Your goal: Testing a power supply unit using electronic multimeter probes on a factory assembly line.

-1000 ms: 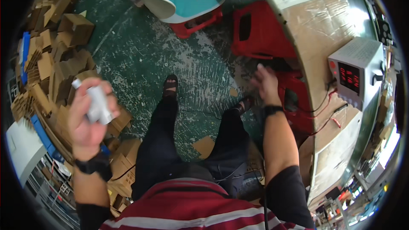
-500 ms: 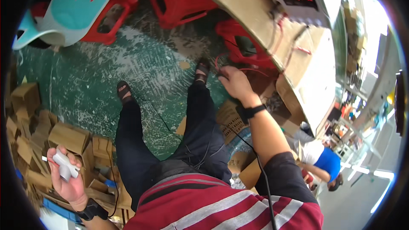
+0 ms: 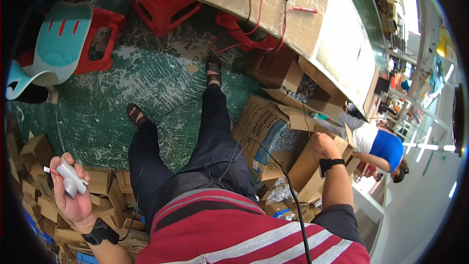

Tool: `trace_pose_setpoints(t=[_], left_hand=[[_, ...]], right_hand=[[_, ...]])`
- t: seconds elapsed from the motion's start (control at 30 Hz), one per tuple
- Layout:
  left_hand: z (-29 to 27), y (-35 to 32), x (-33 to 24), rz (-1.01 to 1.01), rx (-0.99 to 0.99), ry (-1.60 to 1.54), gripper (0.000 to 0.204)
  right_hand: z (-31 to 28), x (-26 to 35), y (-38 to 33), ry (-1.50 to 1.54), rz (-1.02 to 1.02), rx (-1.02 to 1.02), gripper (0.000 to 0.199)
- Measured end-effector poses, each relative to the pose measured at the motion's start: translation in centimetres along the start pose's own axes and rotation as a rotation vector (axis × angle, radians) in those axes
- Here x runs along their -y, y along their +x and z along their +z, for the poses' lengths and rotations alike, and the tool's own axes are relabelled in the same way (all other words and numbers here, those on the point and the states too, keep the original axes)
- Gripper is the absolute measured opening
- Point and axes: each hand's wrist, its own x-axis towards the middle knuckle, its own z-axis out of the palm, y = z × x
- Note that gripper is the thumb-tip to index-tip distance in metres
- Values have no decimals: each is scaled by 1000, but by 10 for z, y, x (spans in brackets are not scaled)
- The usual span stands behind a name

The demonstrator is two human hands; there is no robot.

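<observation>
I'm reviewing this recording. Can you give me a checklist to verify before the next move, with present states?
1. White part secured in the left hand: ok; the fingers curl round the white part.
2. Right hand empty: cannot tell; its fingers are curled and their inner side is hidden.
3. Printed cardboard box open: ok; a clear bag shows inside.
4. Bag contents identifiable: cannot tell; too small.
5. Black cable clear of the torso: not ok; it crosses before the striped shirt.
</observation>
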Motion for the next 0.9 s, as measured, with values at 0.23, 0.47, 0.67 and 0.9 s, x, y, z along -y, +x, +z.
trace_pose_setpoints(t=[0.23, 0.47, 0.67, 0.9], left_hand=[[11, 17, -9, -12, 89, -19, 42], [9, 28, -13, 13, 141, -33, 41], [1, 30, -20, 43, 147, -4, 41], [-44, 49, 25, 37, 113, 32, 41]], right_hand=[[75, -77, -98, 14, 8, 544, 28], [49, 9, -160, 586, 11, 354, 33], [-34, 137, -66, 860, -293, -234, 32], [-48, 266, 57, 873, -466, -47, 42]])
